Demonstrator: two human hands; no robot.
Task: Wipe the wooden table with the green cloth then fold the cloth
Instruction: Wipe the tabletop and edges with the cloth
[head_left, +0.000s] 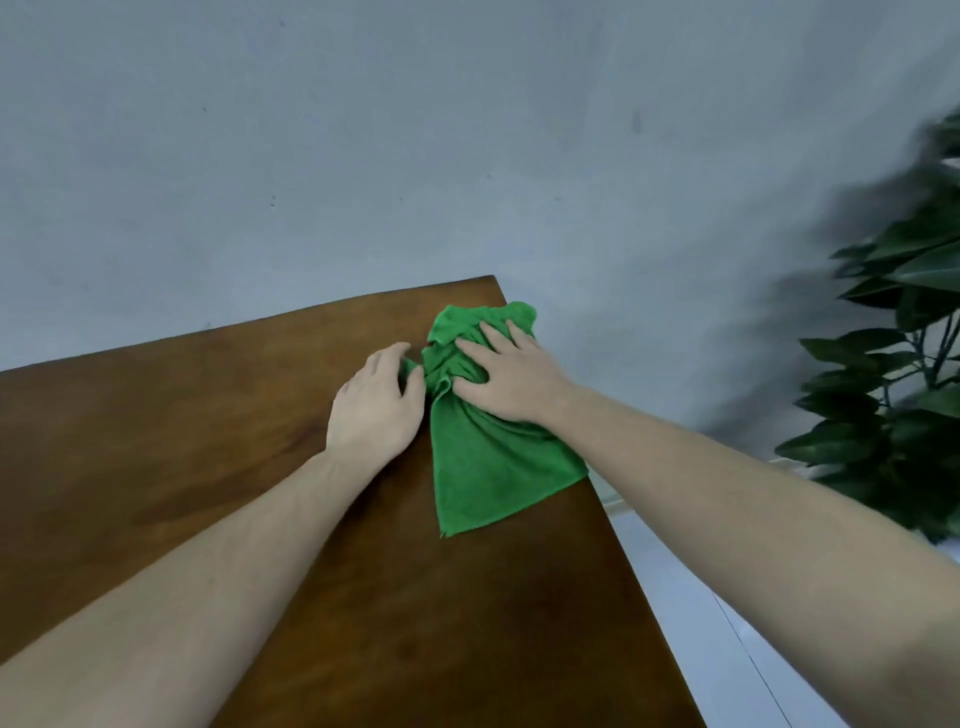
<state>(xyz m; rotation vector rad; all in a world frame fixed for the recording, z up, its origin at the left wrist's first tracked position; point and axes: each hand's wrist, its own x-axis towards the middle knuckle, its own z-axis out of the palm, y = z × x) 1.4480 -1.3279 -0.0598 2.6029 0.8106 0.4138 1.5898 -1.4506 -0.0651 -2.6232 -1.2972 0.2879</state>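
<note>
Head view, looking down: a gray plaster wall (363, 156) fills the top. Below it, a dark brown wooden desk (182, 441), smooth with visible grain, ends in a corner at the far right. A leafy plant (893, 364) stands right of it. The cloth (483, 462), bright green and fuzzy, lies bunched at that far corner, its edges at or just over the desk's rim. The right hand (511, 376) presses on the crumpled top, fingers spread. The left hand (376, 402) pinches a fold at the cloth's left edge, fingers curled. Likely risk: a push rightward could slide the cloth off the edge.
</note>
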